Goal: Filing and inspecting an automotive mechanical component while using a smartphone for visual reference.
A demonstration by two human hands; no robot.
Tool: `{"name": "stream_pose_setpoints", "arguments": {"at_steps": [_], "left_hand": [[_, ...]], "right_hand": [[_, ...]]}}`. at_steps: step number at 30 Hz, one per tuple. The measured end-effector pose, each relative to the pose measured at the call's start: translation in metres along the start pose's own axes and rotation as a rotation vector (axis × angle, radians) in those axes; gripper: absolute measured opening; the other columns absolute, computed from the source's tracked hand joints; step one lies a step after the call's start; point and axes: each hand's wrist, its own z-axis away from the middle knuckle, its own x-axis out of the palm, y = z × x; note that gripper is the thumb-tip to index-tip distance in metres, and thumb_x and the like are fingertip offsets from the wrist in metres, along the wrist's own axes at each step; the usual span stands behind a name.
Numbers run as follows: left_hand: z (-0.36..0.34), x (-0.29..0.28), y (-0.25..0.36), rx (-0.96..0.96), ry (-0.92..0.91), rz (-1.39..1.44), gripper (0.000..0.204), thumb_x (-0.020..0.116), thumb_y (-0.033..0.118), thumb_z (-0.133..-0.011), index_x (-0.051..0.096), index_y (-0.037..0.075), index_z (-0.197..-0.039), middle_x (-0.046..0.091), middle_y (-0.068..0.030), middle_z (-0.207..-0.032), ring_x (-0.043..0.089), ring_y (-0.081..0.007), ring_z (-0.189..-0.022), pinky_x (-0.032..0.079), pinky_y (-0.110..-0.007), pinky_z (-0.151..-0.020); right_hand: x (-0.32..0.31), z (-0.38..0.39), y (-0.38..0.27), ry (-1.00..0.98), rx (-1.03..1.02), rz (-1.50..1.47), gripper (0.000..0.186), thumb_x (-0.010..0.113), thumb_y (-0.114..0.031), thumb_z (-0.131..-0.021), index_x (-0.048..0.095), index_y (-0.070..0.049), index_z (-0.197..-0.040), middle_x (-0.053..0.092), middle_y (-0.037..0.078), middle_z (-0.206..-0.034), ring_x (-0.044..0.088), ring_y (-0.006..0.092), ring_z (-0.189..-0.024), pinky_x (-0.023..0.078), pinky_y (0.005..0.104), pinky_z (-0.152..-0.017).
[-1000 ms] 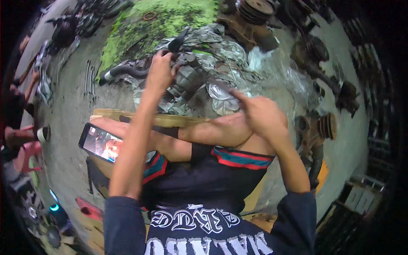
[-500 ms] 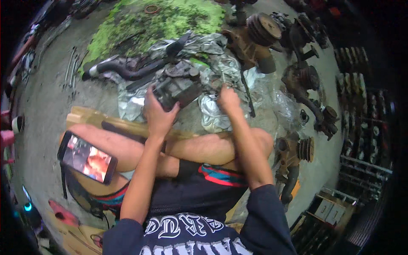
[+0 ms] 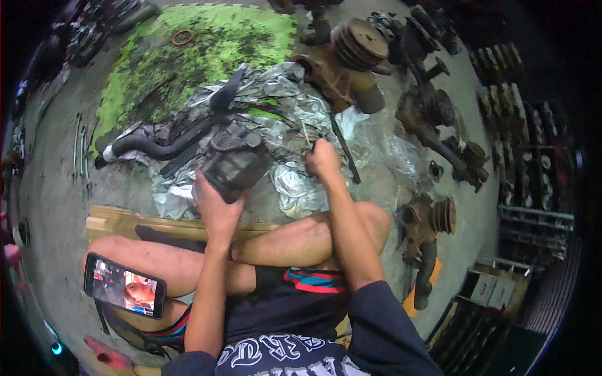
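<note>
My left hand [image 3: 216, 208] is closed around the near end of a dark, greasy, block-shaped metal machine part [image 3: 237, 170]. The part is tilted above a crumpled silver sheet [image 3: 290, 188], with a round cap-like knob at its far side. To the right of it, my right hand [image 3: 325, 160] is closed on a slim tool with a bright metal shaft [image 3: 305, 130]. The shaft points away from me, apart from the part; its tip cannot be made out clearly. A bent black hose [image 3: 157, 149] lies on the left of the sheet.
A dirty green foam mat [image 3: 207, 44] lies beyond the sheet. Rusty pulley housings [image 3: 360, 47] stand at the far right, and another [image 3: 426, 222] near my right knee. Several long metal tools [image 3: 81, 150] lie at the left. A phone [image 3: 125, 285] rests on my left leg.
The whole view has swung, so the scene sits lower and further left. Both hands keep their grips; the right hand has shifted slightly right, away from the metal part.
</note>
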Motion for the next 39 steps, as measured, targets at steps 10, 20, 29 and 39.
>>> {"name": "stream_pose_setpoints", "arguments": {"at_steps": [10, 20, 29, 39], "left_hand": [[0.003, 0.012, 0.000, 0.051, 0.045, -0.041, 0.116, 0.090, 0.030, -0.066, 0.023, -0.004, -0.153, 0.046, -0.0297, -0.141, 0.041, -0.0474, -0.131, 0.032, -0.053, -0.114], [0.001, 0.017, -0.002, 0.029, 0.028, -0.021, 0.117, 0.089, 0.026, -0.066, 0.019, -0.004, -0.155, 0.043, -0.0300, -0.145, 0.039, -0.0482, -0.133, 0.030, -0.053, -0.115], [0.010, 0.013, -0.007, -0.025, 0.003, -0.041, 0.115, 0.089, 0.030, -0.065, 0.023, -0.005, -0.152, 0.044, -0.0303, -0.142, 0.039, -0.0482, -0.133, 0.031, -0.055, -0.114], [0.006, 0.008, -0.008, -0.031, -0.020, -0.036, 0.118, 0.091, 0.032, -0.066, 0.020, -0.001, -0.155, 0.046, -0.0287, -0.141, 0.040, -0.0470, -0.132, 0.031, -0.053, -0.114]], "right_hand": [[-0.055, 0.033, 0.008, 0.510, -0.310, -0.677, 0.022, 0.066, -0.020, -0.095, 0.067, 0.001, -0.099, 0.070, 0.012, -0.082, 0.067, 0.0177, -0.070, 0.053, 0.0325, -0.068], [-0.079, 0.075, 0.061, 0.491, -0.096, -0.262, 0.025, 0.058, -0.020, -0.100, 0.064, 0.003, -0.097, 0.066, 0.020, -0.075, 0.063, 0.0308, -0.062, 0.050, 0.0390, -0.062], [-0.165, 0.122, 0.024, 0.532, -0.288, -0.454, 0.014, 0.071, -0.010, -0.093, 0.066, 0.003, -0.091, 0.068, 0.014, -0.075, 0.060, 0.0240, -0.059, 0.050, 0.0358, -0.063], [-0.044, 0.209, -0.068, -0.032, -0.229, -1.188, 0.037, 0.060, -0.002, -0.098, 0.048, -0.002, -0.133, 0.062, 0.009, -0.097, 0.058, 0.0145, -0.079, 0.050, 0.0314, -0.070]]}}
